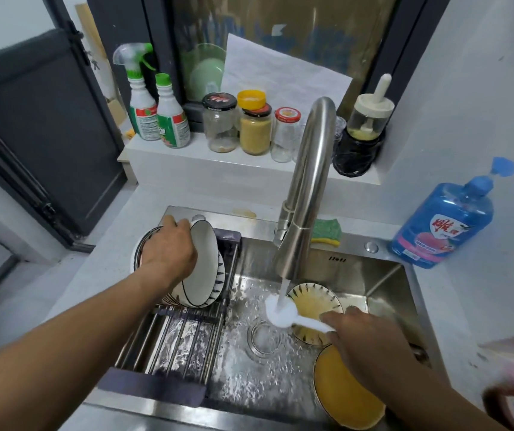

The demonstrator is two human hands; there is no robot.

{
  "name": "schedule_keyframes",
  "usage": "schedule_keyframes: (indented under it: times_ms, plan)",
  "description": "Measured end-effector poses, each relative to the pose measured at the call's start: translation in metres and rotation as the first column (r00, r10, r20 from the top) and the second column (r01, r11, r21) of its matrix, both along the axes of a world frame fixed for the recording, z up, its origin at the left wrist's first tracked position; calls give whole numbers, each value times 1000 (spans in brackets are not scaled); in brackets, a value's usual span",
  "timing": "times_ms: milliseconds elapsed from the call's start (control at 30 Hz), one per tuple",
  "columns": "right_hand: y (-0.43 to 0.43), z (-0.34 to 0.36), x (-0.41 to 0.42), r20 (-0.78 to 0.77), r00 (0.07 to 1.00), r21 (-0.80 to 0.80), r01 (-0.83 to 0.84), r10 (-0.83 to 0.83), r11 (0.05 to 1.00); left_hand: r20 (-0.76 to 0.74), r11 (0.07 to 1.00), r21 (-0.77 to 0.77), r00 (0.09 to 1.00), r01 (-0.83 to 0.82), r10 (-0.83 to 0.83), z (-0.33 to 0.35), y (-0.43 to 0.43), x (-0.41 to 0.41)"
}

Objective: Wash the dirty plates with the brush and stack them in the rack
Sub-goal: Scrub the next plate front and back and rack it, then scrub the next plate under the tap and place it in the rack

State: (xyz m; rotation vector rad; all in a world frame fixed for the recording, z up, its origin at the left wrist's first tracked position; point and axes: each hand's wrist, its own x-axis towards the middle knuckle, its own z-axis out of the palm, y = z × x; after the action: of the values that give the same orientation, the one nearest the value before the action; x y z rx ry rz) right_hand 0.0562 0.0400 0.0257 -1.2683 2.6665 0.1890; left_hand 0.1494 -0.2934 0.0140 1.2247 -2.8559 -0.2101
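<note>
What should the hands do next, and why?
Probably the left hand should let go of the washed plate, since it already seems to rest tilted on the rack by the other plates. A dirty plate waits in the sink, where the right hand holds the brush under running water.

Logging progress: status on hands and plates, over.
Left grip on plate in rack. Right grip holds brush under tap. Two dirty plates in sink.
</note>
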Motion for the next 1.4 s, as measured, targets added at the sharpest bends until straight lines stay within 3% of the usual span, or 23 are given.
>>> schedule_keyframes:
  times_ms: [267, 367, 467, 600, 667, 733, 833, 867, 933, 967, 1033, 1100, 1167, 1233, 1267, 1333, 1400]
  plan:
    - [-25, 6, -8, 3, 1000, 41, -8, 8, 999, 115, 1000, -23, 993, -8, 11, -20, -10, -15]
    - [-40, 8, 2, -83, 995, -27, -65, 63, 997, 155, 998, -61, 988, 4, 6, -28, -17, -10]
    - [-54, 7, 9, -64, 997, -156, -57, 48, 986, 181, 996, -91, 983, -1, 18, -32, -23, -6]
    - [-66, 12, 18, -9, 1000, -109, -29, 28, 994, 259, 978, -208, 965, 13, 43, -31, -26, 0]
    - [-71, 23, 25, 5, 1000, 15, -6, 6, 1000, 286, 954, -295, 957, 50, 38, -31, -24, 6]
    - [-73, 25, 27, -49, 999, 41, 3, -1, 999, 208, 925, -357, 977, 126, -52, -33, -14, 8]
    - [-65, 21, 28, 12, 999, -23, 32, -31, 999, -38, 903, -296, 940, 313, -338, -41, 25, -2]
    - [-61, 11, 28, 9, 999, -53, 39, -38, 998, -99, 918, -215, 928, 332, -359, -47, 41, -3]
    - [-56, 9, 29, -15, 997, -56, 71, -72, 996, -171, 956, 91, 950, 278, -260, -61, 73, -4]
    - [-51, 16, 29, 17, 996, -13, 88, -88, 996, -137, 931, 274, 968, 243, -212, -75, 87, -5]
    - [-41, 26, 27, 17, 995, 41, 99, -99, 994, 40, 786, 603, 979, 137, -202, -105, 108, -5]
    - [-25, 21, 14, -18, 993, 66, 116, -115, 991, 162, 613, 785, 985, -89, -65, -128, 127, -7]
    - [-18, 21, 8, 23, 976, 74, 213, -215, 974, 252, 478, 841, 965, -254, 70, -142, 145, -12]
    - [-5, 4, -2, 89, 959, -59, 274, -269, 960, 331, 311, 883, 936, -352, 120, -153, 163, -23]
    - [3, -1, -9, 61, 954, -69, 296, -293, 953, 361, 230, 895, 923, -383, 133, -160, 172, -32]
    - [13, 4, -19, 114, 936, 59, 329, -334, 943, 379, 99, 912, 909, -399, 177, -174, 190, -49]
    - [26, -7, -33, 96, 935, 13, 341, -340, 940, 374, 19, 920, 891, -392, 257, -192, 208, -71]
